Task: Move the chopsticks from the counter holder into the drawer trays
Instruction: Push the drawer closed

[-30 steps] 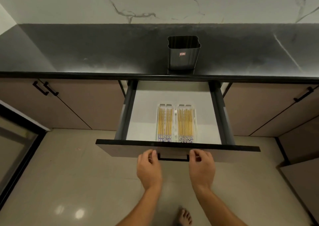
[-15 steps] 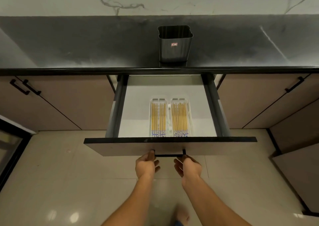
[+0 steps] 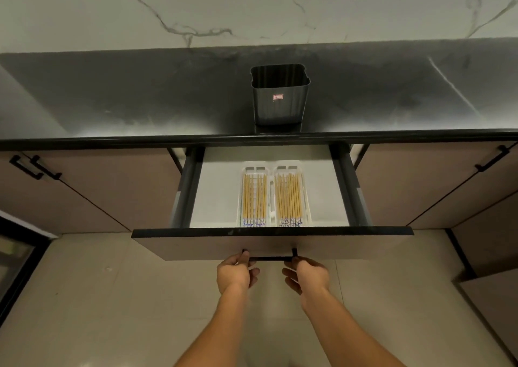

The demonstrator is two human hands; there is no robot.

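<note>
The dark metal holder (image 3: 280,97) stands on the black counter near its front edge, and I see nothing inside it. Below it the drawer (image 3: 272,243) is pulled out. Two clear trays lie side by side in it, the left tray (image 3: 254,198) and the right tray (image 3: 290,198), each with several yellow chopsticks laid lengthwise. My left hand (image 3: 236,274) and my right hand (image 3: 308,275) are under the drawer front, fingers curled at the two ends of the black handle (image 3: 270,258).
Brown cabinet doors with black handles (image 3: 36,167) (image 3: 492,160) flank the drawer. A marble wall rises behind the counter (image 3: 112,100). A dark-framed glass panel (image 3: 16,257) is at the left, a low cabinet corner (image 3: 493,291) at the right, and tiled floor lies beneath.
My hands dropped from the top edge of the drawer front to the handle under it and curled around its ends. The drawer looks slightly less pulled out.
</note>
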